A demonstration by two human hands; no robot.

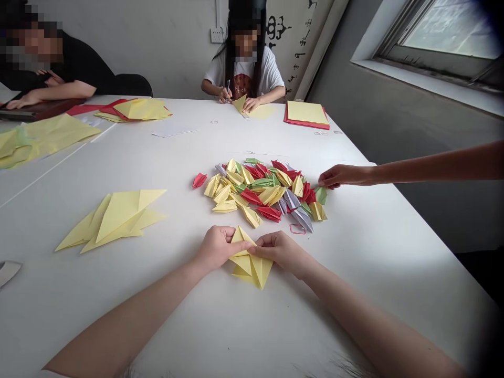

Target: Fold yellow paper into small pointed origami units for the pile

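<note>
A yellow folded paper (252,262) is held between my two hands near the table's front. My left hand (223,245) pinches its upper left side, thumb on top. At its right side my right hand (281,251) grips it, the thumb close to the other thumb. Creased layers and pointed flaps spread out below the thumbs. Just beyond my hands lies a pile of small folded pieces (262,190) in yellow, red, green and purple. To the left rest several larger folded yellow sheets (114,220), overlapping.
Another person's hand (344,176) reaches in from the right to the pile. Across the white table (177,315) a person folds yellow paper (240,105) beside a stack of square sheets (306,113). Another person leans at the far left near more yellow sheets (47,137).
</note>
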